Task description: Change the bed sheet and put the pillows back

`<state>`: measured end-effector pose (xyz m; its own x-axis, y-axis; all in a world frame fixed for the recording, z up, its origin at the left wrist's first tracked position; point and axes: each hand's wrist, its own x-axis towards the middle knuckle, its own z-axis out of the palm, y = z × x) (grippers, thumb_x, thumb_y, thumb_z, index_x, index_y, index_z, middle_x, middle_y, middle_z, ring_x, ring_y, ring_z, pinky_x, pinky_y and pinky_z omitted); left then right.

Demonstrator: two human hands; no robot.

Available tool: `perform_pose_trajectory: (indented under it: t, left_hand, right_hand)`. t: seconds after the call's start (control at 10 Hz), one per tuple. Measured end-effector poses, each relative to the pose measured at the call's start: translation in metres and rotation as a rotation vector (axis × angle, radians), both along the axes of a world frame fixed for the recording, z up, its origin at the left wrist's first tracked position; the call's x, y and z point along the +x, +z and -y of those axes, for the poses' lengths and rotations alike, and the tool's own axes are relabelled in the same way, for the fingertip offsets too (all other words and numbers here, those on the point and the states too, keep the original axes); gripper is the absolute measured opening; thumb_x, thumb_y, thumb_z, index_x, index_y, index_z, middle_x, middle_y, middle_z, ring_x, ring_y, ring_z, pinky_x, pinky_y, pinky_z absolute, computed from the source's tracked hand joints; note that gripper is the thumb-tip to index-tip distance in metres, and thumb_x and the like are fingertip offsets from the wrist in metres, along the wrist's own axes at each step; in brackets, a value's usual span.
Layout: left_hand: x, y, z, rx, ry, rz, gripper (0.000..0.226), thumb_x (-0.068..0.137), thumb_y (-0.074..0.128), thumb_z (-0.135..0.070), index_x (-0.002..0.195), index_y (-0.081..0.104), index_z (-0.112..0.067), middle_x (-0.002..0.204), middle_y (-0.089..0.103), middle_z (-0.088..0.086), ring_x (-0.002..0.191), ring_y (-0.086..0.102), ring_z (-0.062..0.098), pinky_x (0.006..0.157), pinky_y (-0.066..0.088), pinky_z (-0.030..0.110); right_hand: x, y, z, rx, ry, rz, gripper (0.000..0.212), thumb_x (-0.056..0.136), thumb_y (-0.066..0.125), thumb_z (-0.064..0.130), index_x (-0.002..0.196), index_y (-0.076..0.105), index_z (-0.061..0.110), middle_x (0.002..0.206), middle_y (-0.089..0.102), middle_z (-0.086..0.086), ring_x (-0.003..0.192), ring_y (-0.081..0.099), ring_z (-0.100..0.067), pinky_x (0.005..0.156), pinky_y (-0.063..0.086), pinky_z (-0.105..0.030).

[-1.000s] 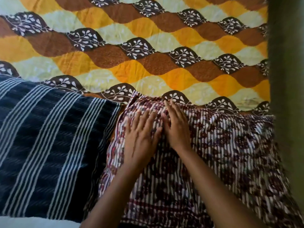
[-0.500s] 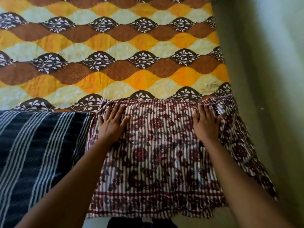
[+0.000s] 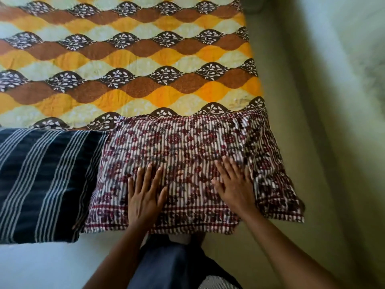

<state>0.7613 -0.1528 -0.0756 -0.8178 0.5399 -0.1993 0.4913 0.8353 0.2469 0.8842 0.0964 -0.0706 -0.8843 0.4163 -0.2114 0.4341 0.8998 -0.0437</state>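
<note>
The floral pillow (image 3: 187, 142) is laid at the near end of the bed, on the bed sheet (image 3: 125, 80). Its loose right edge reaches past the sheet's edge toward the green wall (image 3: 312, 142). Both hands are placed flat on its near half. The left hand (image 3: 143, 197) is laid on the near-left part, with fingers straight and slightly spread, and nothing is gripped. The right hand (image 3: 235, 186) is laid on the near-right part, with fingers spread a little wider and their tips blurred; nothing is gripped there either. Most of the pillow lies beyond the fingertips, and a bare strip is left between the two hands. The striped pillow (image 3: 41, 180), dark blue with white lines, is set just beside it on the left, touching its edge. Blue trousers (image 3: 166, 263) are seen below the pillow's near hem.
</note>
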Motion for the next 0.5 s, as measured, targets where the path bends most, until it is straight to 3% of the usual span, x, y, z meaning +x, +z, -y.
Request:
perform_pose_trajectory:
  t: [0.1, 0.2, 0.3, 0.4, 0.5]
  left_hand:
    - [-0.003, 0.0, -0.006, -0.058, -0.002, 0.057, 0.071, 0.083, -0.002, -0.07, 0.146, -0.007, -0.037, 0.156, -0.008, -0.008, 0.143, -0.011, 0.014, 0.116, -0.01, 0.041]
    - [-0.003, 0.007, -0.011, -0.084, 0.021, 0.138, 0.072, 0.084, 0.007, -0.069, 0.146, -0.007, -0.035, 0.156, -0.011, -0.007, 0.143, -0.013, 0.016, 0.115, -0.009, 0.043]
    - [-0.003, 0.024, -0.013, -0.01, 0.07, 0.254, 0.061, 0.095, 0.039, -0.047, 0.148, 0.017, -0.028, 0.157, 0.007, -0.003, 0.145, 0.004, 0.021, 0.117, 0.007, 0.044]
    - [0.007, 0.034, -0.002, 0.134, 0.074, 0.289, 0.049, 0.095, 0.049, -0.031, 0.141, 0.036, -0.024, 0.153, 0.026, 0.002, 0.14, 0.025, 0.023, 0.114, 0.025, 0.04]
    - [0.022, 0.048, 0.028, 0.306, 0.171, 0.351, 0.04, 0.093, 0.053, -0.019, 0.132, 0.047, -0.025, 0.144, 0.041, 0.004, 0.129, 0.044, 0.023, 0.103, 0.041, 0.037]
  right_hand:
    - [0.04, 0.01, -0.04, -0.094, -0.127, 0.087, 0.075, 0.086, -0.002, 0.066, 0.15, 0.007, 0.029, 0.157, 0.011, 0.0, 0.145, 0.012, -0.02, 0.117, 0.01, -0.04]
    - [0.051, 0.024, -0.039, -0.183, -0.128, 0.031, 0.067, 0.092, 0.014, 0.058, 0.149, 0.017, 0.023, 0.157, 0.016, -0.002, 0.144, 0.016, -0.02, 0.116, 0.015, -0.037]
    - [0.05, 0.045, -0.019, -0.271, -0.144, -0.206, 0.049, 0.095, 0.049, 0.025, 0.141, 0.04, 0.014, 0.149, 0.035, -0.007, 0.136, 0.035, -0.022, 0.108, 0.034, -0.033]
    - [0.041, 0.057, 0.004, -0.353, -0.149, -0.351, 0.042, 0.094, 0.051, 0.02, 0.135, 0.048, 0.013, 0.142, 0.043, -0.007, 0.128, 0.043, -0.02, 0.099, 0.037, -0.025]
    - [0.019, 0.071, 0.041, -0.551, -0.103, -0.303, 0.036, 0.096, 0.048, 0.024, 0.132, 0.051, 0.018, 0.135, 0.048, -0.002, 0.118, 0.048, -0.015, 0.09, 0.04, -0.019]
